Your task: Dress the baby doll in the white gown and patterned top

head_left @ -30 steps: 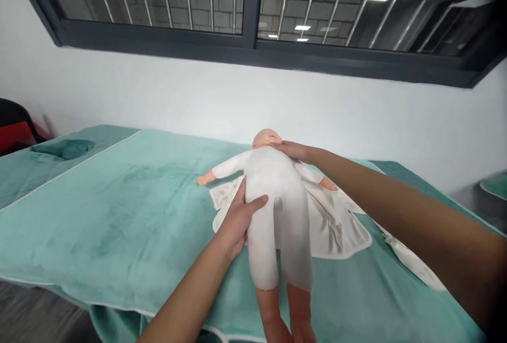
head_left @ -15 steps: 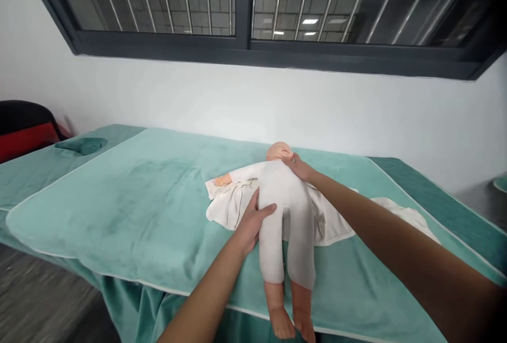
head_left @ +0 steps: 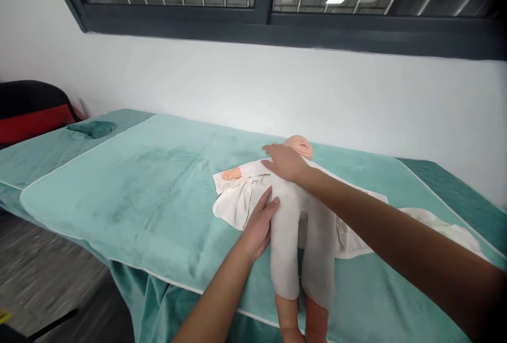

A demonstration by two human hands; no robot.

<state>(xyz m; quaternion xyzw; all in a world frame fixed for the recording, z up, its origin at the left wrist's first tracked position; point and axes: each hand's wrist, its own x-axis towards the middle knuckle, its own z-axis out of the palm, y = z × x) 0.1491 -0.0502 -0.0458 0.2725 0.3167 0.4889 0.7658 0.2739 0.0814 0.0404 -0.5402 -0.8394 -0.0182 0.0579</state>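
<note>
A baby doll in a white bodysuit lies on its back on a white garment spread over a teal blanket. Its head points toward the wall and its bare feet hang near the front edge. My left hand rests flat against the doll's left hip, fingers stretched out. My right hand lies flat across the doll's chest and shoulder, fingers extended toward its outstretched arm.
The blanket covers a massage-style bed with a face hole at the far left. A black and red chair stands at the left. White wall and dark barred window run behind. More white cloth trails to the right.
My right hand has moved from under the doll's neck onto its chest and shoulder. The doll now lies lower on the garment. The view shifted left and downward.
</note>
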